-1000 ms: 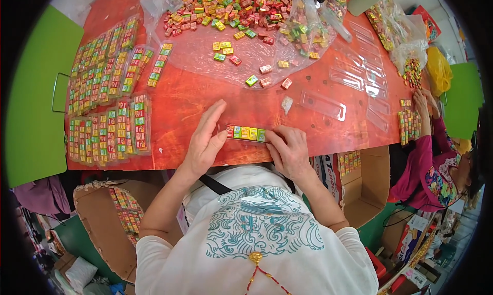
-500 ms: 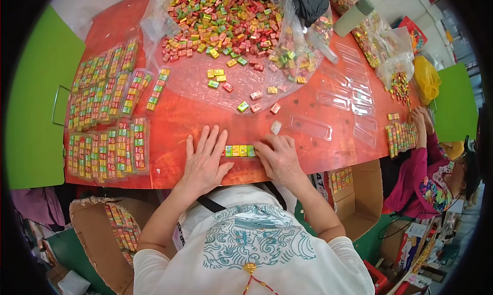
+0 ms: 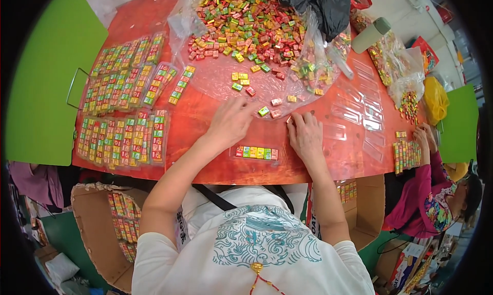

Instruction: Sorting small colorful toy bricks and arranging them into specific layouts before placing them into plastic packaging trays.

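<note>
- The clear tray [image 3: 280, 153] with its row of small coloured boxes [image 3: 260, 153] lies flat on the red counter [image 3: 218, 168], between me and my fingers, its long axis running left to right, roughly along the near edge
- My right hand [image 3: 306, 136] sits just past the tray's right end, pointing away from me; its fingers look slightly nearer the tray than my left ones
- Something small and pale shows at those right fingertips, narrowly bent together; I cannot tell whether I hold it
- My left hand [image 3: 233, 121] is beyond the tray's left part, fingers loosely curved toward a loose green box [image 3: 263, 111]; whether they grip anything, I cannot tell
- That box lies farther out than the tray, on the clear plastic sheet [image 3: 221, 82], with the big heap [image 3: 246, 23] behind
- Red surface shows all round the tray; filled trays [image 3: 123, 136] bound my left, bare clear trays [image 3: 349, 113] my right
</note>
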`<state>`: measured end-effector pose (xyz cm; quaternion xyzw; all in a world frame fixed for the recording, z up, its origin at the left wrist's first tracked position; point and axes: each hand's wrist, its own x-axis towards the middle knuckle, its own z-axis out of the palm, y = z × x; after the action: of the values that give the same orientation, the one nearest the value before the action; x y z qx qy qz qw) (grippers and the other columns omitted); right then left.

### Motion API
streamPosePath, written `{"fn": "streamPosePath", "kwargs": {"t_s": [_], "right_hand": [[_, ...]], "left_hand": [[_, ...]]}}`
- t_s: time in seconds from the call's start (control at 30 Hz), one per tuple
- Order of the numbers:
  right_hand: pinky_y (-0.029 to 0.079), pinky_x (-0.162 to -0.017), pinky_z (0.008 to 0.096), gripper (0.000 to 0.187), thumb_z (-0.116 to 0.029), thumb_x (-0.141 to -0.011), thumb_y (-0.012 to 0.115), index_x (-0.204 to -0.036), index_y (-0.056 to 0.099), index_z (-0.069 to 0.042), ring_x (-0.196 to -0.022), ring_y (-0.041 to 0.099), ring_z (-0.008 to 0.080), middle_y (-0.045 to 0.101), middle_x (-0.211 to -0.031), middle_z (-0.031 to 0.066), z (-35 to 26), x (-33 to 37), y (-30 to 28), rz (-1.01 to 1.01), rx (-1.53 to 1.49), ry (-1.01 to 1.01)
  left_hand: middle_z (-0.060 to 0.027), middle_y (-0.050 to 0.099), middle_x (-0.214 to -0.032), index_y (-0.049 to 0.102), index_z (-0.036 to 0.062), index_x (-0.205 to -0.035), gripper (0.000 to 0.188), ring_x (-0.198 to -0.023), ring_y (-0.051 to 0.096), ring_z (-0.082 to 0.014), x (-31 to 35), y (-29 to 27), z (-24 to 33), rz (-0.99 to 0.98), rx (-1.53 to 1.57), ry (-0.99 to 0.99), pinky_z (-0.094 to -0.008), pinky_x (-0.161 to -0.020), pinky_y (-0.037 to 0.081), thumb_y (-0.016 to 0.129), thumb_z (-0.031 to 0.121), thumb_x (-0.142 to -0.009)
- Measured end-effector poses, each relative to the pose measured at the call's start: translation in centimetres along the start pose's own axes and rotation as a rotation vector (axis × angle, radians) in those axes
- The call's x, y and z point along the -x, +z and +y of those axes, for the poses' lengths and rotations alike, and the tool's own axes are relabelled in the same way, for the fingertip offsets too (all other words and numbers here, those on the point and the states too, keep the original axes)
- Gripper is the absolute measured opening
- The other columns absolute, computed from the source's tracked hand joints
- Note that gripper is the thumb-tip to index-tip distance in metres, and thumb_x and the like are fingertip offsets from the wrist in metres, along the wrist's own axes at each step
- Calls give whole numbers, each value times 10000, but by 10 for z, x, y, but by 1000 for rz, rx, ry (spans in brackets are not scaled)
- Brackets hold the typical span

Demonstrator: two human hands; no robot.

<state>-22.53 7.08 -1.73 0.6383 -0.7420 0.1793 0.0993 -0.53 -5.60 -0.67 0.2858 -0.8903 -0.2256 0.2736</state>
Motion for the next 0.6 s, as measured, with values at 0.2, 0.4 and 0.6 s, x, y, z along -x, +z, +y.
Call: {"fn": "streamPosePath", "kwargs": {"t_s": [0.2,0.4,0.6], "right_hand": [[423,-838,430,276,-181,-892,701,-1147,649,-90,-989,598,293,606,-1032,106,-13,20,-30,-45,-163,-12],[419,-930,432,352,-138,-864,724,-1200,637,-82,-1024,596,298,613,-1091,110,-29,49,-48,-149,-303,-107],[414,-934,427,340,-114,-870,704,-1199,636,-64,-1015,592,290,610,-1075,107,-33,52,-53,-227,-253,-139]], "left_hand": [[-112,554,-1100,625,167,-1261,416,-1073,553,-311,-24,22,-1,-136,-348,194,-433,-842,444,694,150,-850],[-107,563,-1086,615,112,-1171,313,-1059,550,-301,-5,-3,4,-66,-267,138,-433,-861,415,678,160,-868],[-99,550,-985,619,107,-1069,241,-976,549,-285,60,-44,32,-150,-246,37,-441,-853,376,697,160,-848]]}}
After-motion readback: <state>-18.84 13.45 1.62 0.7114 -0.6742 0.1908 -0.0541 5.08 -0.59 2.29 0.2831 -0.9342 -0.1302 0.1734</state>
